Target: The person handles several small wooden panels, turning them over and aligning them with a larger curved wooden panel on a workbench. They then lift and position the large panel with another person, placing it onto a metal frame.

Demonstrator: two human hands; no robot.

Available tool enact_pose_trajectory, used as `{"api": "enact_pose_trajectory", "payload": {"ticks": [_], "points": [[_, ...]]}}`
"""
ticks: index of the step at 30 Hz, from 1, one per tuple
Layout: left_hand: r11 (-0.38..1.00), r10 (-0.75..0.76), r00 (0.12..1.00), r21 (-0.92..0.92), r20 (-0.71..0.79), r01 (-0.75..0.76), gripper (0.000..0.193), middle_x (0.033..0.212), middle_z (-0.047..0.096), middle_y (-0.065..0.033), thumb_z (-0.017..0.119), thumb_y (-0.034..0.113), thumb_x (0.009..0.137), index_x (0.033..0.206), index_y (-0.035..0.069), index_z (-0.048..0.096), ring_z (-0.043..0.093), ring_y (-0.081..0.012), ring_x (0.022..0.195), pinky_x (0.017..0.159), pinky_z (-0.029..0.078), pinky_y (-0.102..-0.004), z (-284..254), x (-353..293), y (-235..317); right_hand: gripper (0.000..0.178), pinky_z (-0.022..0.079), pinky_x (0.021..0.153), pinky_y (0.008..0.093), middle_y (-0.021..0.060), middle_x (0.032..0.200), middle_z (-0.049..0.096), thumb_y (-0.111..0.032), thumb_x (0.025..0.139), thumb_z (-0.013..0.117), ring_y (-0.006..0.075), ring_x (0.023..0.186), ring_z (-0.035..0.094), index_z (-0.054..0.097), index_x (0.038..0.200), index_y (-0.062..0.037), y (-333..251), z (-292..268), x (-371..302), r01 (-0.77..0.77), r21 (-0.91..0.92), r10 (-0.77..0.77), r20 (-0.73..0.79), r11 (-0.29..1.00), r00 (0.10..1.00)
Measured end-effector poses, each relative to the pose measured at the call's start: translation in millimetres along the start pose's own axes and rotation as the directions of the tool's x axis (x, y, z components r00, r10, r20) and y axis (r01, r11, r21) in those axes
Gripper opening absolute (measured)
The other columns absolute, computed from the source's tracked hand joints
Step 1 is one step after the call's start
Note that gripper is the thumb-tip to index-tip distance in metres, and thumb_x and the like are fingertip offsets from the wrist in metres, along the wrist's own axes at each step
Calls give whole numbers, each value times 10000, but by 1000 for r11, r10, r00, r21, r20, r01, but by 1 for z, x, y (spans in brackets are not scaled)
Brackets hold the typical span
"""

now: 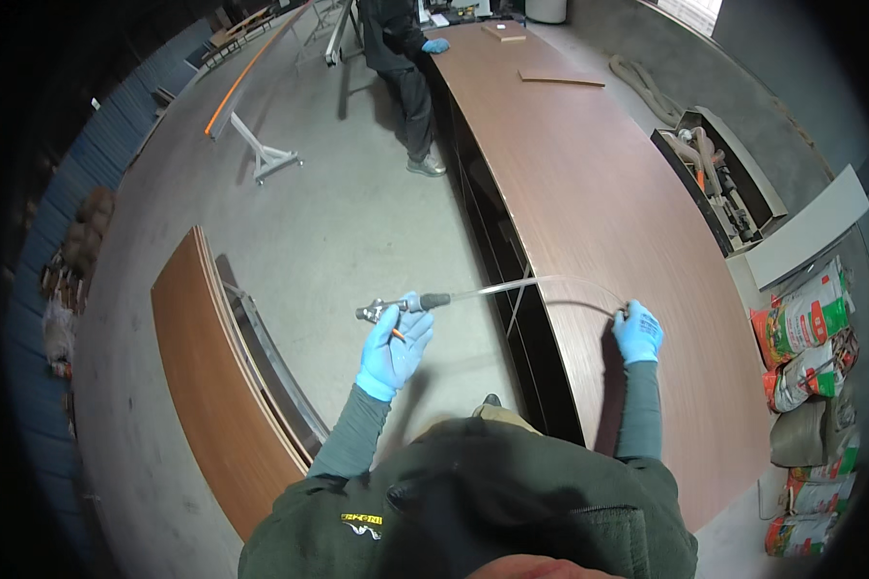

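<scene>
My left hand [392, 353], in a light blue glove, is raised beside the long table's near side. Its thumb and fingers hold a small metal air tool [370, 311] with a dark sleeve [435, 300] pointing right. A slim orange piece [397, 334] shows against the palm. From the sleeve a clear thin hose [512, 284] arches over the table's edge to my right hand [639, 336]. That hand, also gloved, is closed with its fingertips pinched around the hose's far end, just above the brown wood-grain tabletop [686, 386]. The hose's tip is hidden by the fingers.
Brown panels [208, 386] lean on a metal stand to my left. At the table's far end stands another person [401, 77], one gloved hand on it. A wood strip [562, 79] lies there. An open tool case [719, 179] and printed sacks [806, 318] sit right.
</scene>
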State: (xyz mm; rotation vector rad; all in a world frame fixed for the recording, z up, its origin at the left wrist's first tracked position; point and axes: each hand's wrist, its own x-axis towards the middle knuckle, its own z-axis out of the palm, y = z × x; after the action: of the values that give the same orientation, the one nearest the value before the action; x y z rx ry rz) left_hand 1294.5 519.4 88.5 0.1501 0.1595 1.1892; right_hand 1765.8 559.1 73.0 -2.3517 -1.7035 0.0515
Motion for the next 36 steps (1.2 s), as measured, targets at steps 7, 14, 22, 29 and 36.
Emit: {"api": "enact_pose_trajectory", "payload": {"ticks": [7,14,22,29,36], "points": [[976,208,972,84,-113,-199,509,1308,671,-107,546,343,1085,1494,42,508,621,-291,1282,1172,453,-519,-2,137,81,321,561,713,495,141,832,746,-427,948,671,356,794,731,733,866,-123,-166,25,103,471,-54,-442,264,881,857],[963,266,917,116,-296,-242,482,1153,668,-103,598,434,1034,1330,53,617,649,-279,1128,1139,454,-588,-19,311,205,378,570,765,483,180,858,743,-437,984,610,365,833,731,727,922,-83,-270,50,161,421,163,-439,531,892,725],[926,-353,897,37,-267,376,651,965,687,-85,566,527,1037,1399,-13,538,685,-253,885,942,566,-464,-10,516,203,445,559,842,310,97,1054,748,-299,1012,655,159,913,685,672,1277,59,-267,29,281,-440,884,-451,460,156,765],[701,-657,705,127,-266,702,884,874,620,-85,509,607,1026,1549,-77,306,612,-264,733,710,542,-430,-21,629,165,405,553,941,404,194,1199,726,-284,960,724,342,1089,708,678,1247,-1,-270,128,510,126,536,-36,-176,835,984],[600,-729,514,-62,-452,797,567,715,402,40,527,585,1062,1262,56,498,400,-111,581,630,456,-307,-12,713,154,551,431,1128,486,197,1501,561,-417,910,723,384,1414,495,641,1336,-79,-297,207,771,240,206,-165,-327,949,931]]}}
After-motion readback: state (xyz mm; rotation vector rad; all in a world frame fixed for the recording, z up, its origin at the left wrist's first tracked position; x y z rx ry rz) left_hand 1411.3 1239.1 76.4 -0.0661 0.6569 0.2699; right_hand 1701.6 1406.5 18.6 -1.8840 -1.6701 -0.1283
